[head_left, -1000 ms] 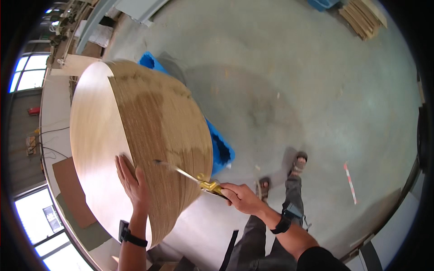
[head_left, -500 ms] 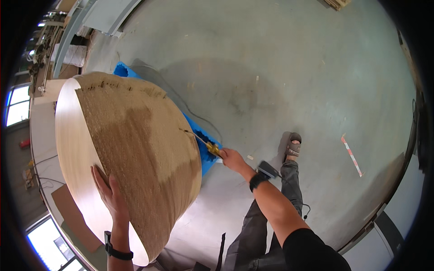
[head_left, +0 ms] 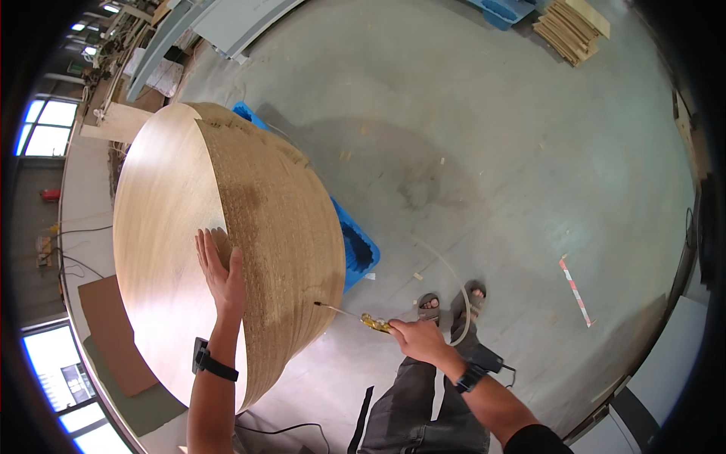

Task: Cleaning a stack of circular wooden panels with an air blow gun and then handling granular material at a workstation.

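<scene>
So, biggest thing first: a wide grey floor (head_left: 491, 151), and over on the left a huge stack (head_left: 166, 250) of what looks like thin wood sheets, smooth pale top, rough layered side. It's sitting on a blue pallet (head_left: 361, 253) that pokes out from under the right side. Beyond the stack's far left there's a brown board (head_left: 117, 333) overlapping a green one. A pale hose (head_left: 460, 284) loops over the floor near the feet.

Hands next. Left hand (head_left: 223, 276) is spread on the stack, palm down on the top face right by the edge, fingers straight, not gripping anything. Right hand (head_left: 423, 342) is out past the side, fingers wrapped firmly round the handle end of a brass-coloured tool (head_left: 376, 323). Its thin wand points at the lower, paler part of the stack's side. Can't honestly tell from this angle if the tip touches or stops just short.

How far along? I'd say partway. The side is patchy: a darker, damp-looking stretch runs down from near the top edge, and I'd count that as covered. The lighter area out toward the lower rim looks like what's left.

Smallest bit: a red-and-white strip (head_left: 576, 291) lying on the floor, well apart from everything.
</scene>
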